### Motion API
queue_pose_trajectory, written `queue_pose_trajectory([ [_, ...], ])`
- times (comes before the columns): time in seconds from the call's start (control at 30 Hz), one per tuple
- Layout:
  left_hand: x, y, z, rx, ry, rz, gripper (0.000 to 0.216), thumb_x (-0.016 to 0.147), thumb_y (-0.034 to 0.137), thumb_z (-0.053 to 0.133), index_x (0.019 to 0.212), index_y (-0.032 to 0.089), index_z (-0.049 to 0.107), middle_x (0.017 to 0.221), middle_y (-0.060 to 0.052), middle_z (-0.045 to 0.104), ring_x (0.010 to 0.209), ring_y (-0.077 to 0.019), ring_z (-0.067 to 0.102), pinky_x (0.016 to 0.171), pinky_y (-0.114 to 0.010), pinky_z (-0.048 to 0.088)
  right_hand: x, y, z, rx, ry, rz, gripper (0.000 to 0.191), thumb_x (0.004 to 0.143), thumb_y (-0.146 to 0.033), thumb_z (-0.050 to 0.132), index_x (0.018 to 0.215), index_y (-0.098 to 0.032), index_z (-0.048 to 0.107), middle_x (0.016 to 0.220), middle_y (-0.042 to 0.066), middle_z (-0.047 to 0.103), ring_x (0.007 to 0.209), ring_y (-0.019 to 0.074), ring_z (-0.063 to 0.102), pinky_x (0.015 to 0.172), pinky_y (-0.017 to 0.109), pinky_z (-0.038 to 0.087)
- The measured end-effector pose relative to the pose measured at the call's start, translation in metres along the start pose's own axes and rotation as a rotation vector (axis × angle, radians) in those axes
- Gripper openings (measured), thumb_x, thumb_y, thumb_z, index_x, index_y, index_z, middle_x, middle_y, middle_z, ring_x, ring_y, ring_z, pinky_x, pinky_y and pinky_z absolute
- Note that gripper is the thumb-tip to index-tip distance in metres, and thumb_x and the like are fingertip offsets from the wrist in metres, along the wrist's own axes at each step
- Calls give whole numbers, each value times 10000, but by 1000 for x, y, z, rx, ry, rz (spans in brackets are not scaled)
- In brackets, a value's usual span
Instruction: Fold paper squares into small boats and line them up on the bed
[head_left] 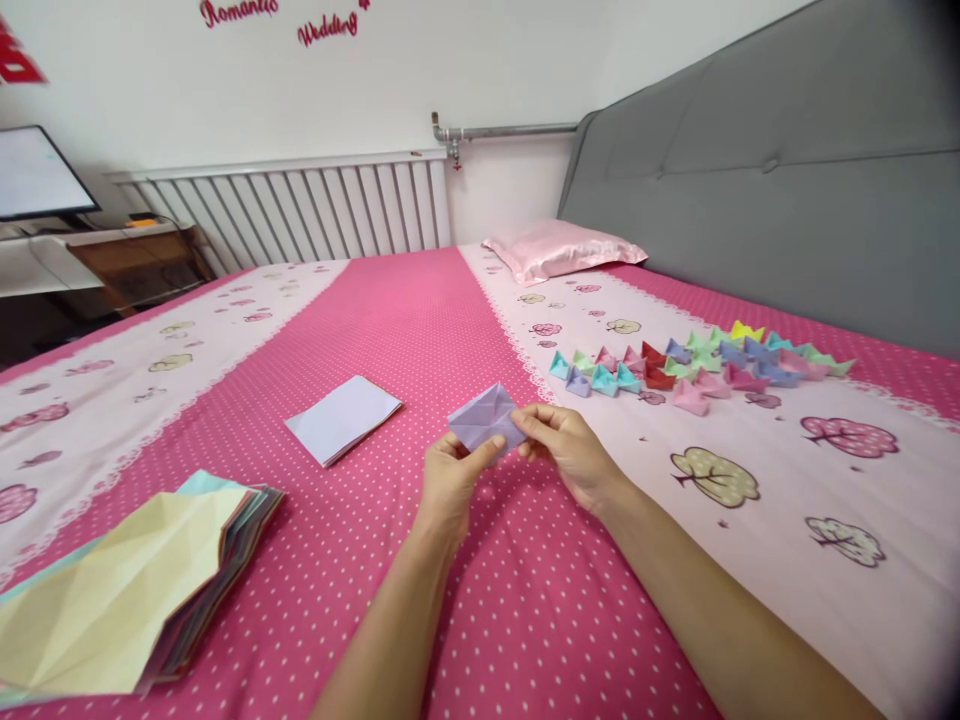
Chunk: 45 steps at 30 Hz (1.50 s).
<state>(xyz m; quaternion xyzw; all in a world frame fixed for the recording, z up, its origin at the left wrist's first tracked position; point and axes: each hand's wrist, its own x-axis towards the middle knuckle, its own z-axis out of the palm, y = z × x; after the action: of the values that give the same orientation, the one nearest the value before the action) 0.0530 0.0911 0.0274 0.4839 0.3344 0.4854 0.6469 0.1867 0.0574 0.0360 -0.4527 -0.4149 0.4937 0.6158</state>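
A small folded sheet of purple origami paper (484,415) is held up over the pink bed cover, with crease lines crossing its face. My left hand (457,470) pinches its lower edge, thumb on the front and fingers behind. At the paper's right corner, my right hand (562,445) is closed on it between thumb and fingertips. A stack of square lilac paper (345,415) lies flat just left of my hands. Off to the right stand several folded paper boats (660,375) in many colours, grouped in rows.
At the lower left lies a thick pile of larger creased sheets (127,590), a pale yellow one on top. A pink pillow (562,250) rests against the grey headboard (765,170). Beyond the bed are a white radiator (292,210) and a monitor (41,172) on a desk.
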Motion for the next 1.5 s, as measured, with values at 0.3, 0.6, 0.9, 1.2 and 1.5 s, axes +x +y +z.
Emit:
queue_pose_trajectory([
  [0.3, -1, 4, 2, 25, -27, -4, 267, 571, 231, 753, 823, 167, 695, 765, -38, 678, 687, -124, 571, 609, -226, 414, -4, -3, 4, -48, 84, -64, 332, 736, -445, 588, 584, -152, 542, 488, -43, 474, 420, 49, 368, 436, 200, 278],
  [0.6, -2, 2, 1, -16, -91, -9, 224, 594, 214, 740, 808, 178, 688, 787, -32, 681, 696, -120, 573, 617, -220, 416, -8, -6, 9, 5, 175, -50, 210, 660, -345, 671, 734, -182, 561, 551, -60, 499, 402, 38, 352, 393, 183, 246],
  [0.9, 2, -1, -1, -101, 28, 7, 210, 594, 256, 740, 783, 176, 693, 785, -34, 684, 675, -106, 569, 611, -216, 405, -8, -3, 10, -438, 107, -347, 261, 788, -375, 546, 912, -196, 690, 864, 57, 655, 627, 117, 550, 558, 252, 425],
  [1.2, 1, 0, 0, -153, 81, 31, 195, 577, 239, 749, 743, 163, 683, 732, -22, 676, 641, -94, 567, 608, -210, 412, -11, -4, 13, -412, 17, -360, 244, 791, -321, 557, 988, -232, 670, 812, 25, 682, 678, 141, 598, 643, 287, 482],
  [1.5, 1, 1, 0, -115, 84, 56, 251, 547, 247, 767, 758, 148, 674, 731, -29, 675, 631, -107, 579, 597, -229, 418, -10, -6, 10, -397, -5, -299, 225, 790, -309, 555, 936, -203, 690, 641, 0, 640, 591, 116, 571, 590, 250, 457],
])
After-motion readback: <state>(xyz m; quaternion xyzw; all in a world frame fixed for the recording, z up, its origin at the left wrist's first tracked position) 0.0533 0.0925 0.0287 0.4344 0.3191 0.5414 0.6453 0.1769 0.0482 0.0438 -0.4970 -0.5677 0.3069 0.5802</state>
